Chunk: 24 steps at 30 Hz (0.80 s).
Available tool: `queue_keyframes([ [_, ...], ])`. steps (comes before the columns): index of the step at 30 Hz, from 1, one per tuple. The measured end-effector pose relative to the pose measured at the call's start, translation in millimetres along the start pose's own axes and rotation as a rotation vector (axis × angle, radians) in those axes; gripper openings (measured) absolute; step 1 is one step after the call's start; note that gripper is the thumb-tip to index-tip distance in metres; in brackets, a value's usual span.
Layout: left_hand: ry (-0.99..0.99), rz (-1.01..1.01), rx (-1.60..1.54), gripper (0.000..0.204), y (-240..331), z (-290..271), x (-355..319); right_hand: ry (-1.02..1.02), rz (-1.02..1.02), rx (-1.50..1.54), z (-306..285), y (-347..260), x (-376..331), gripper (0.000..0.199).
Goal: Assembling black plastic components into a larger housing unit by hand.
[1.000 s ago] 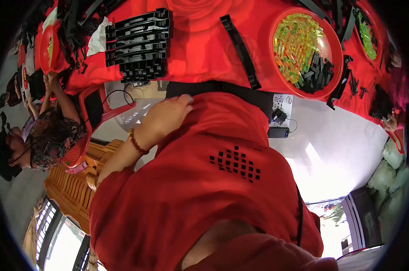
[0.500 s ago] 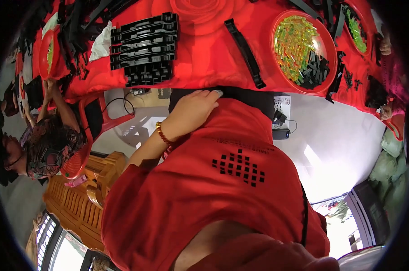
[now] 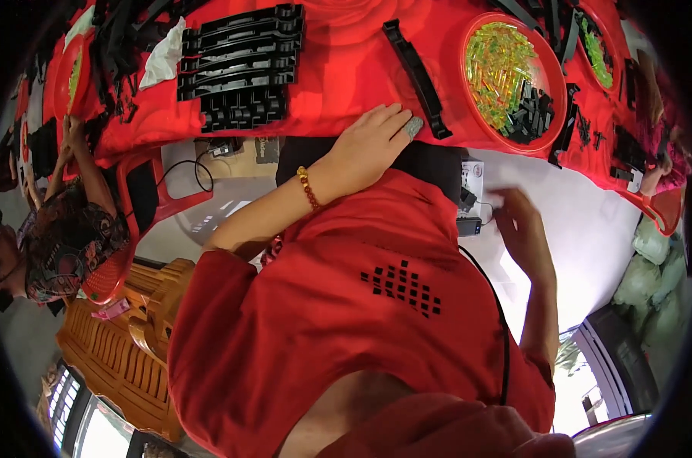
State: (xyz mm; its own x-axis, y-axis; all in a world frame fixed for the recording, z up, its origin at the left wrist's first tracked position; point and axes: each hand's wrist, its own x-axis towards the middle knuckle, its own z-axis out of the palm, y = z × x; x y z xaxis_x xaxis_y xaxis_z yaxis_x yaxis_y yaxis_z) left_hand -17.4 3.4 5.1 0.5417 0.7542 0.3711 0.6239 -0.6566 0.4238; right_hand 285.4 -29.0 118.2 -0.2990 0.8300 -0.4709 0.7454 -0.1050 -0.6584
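My left hand (image 3: 370,146), with a ring and a beaded bracelet, lies palm down at the near edge of the red-covered table (image 3: 338,57). Its fingers are stretched out and nothing shows in them. Just beyond its fingertips lies a long black plastic strip (image 3: 413,79), apart from the hand. My right hand (image 3: 520,221) is raised off the table at the right, blurred by motion, so its fingers are hard to read. Nearest to it is a red round tray (image 3: 468,99) of yellow-green clear pieces (image 3: 499,65) and small black pieces (image 3: 535,114).
Several long black plastic parts (image 3: 243,57) lie stacked at the left, beside a white crumpled cloth (image 3: 163,57). A person (image 3: 71,237) sits at the far left by a second red tray (image 3: 69,76). Another person's hand (image 3: 651,182) is at the right. A red chair (image 3: 143,191) stands at the left.
My left hand has moved forward and right, from my lap onto the table edge. My right hand has come into view at the right. The view has shifted slightly.
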Motion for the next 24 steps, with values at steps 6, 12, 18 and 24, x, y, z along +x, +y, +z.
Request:
queue_keyframes([
  [6, -0.361, -0.26, -0.286, 0.031, 18, -12, -41, 0.607, -0.32, -0.277, 68, -10, 86, 0.051],
  [12, 0.015, -0.52, -0.63, 0.024, 18, 4, -25, 0.714, -0.317, -0.553, 96, 0, 112, 0.033],
  [18, 0.235, -0.772, -1.132, 0.03, 11, 36, 0, 0.803, -0.515, -0.554, 105, 1, 113, 0.025],
  [24, 0.486, -0.731, -1.894, 0.055, 28, 23, 29, 0.779, -0.633, -0.583, 117, -30, 76, 0.023],
])
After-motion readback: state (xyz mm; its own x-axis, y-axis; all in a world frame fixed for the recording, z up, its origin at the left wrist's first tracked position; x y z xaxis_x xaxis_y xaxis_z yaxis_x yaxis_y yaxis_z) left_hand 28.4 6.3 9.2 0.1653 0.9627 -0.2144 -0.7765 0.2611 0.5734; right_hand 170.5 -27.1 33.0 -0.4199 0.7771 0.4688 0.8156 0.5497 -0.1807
